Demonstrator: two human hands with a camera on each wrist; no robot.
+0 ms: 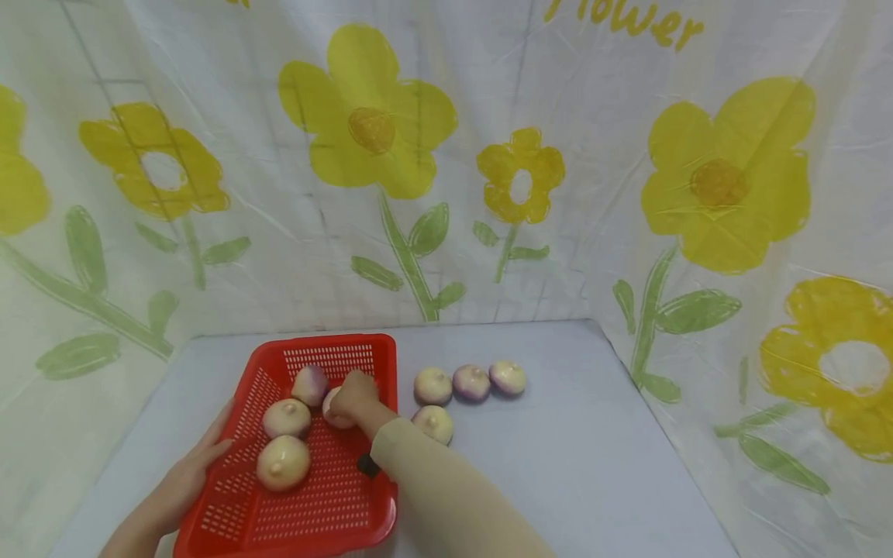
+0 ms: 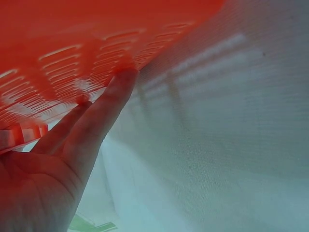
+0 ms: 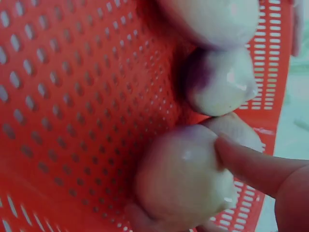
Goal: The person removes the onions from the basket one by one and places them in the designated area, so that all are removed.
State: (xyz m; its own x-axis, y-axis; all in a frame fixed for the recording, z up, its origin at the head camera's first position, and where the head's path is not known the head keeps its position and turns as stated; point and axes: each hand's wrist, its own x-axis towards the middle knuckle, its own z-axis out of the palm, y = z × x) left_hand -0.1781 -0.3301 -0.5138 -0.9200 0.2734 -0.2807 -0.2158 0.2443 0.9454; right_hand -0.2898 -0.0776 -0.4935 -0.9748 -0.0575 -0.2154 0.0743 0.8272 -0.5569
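Note:
A red perforated plastic basket sits on the left part of the table with several white-and-purple turnips inside. My right hand reaches into its far right part and holds a turnip between thumb and fingers, low over the basket floor. Next to that one, more turnips lie along the basket in the right wrist view. My left hand is at the basket's left side. Its fingers extend nearly straight and touch the slotted outer wall in the left wrist view.
To the right of the basket, three turnips stand in a row on the pale table, with another turnip in front of the row's left end. A white curtain printed with yellow flowers hangs behind and around the table.

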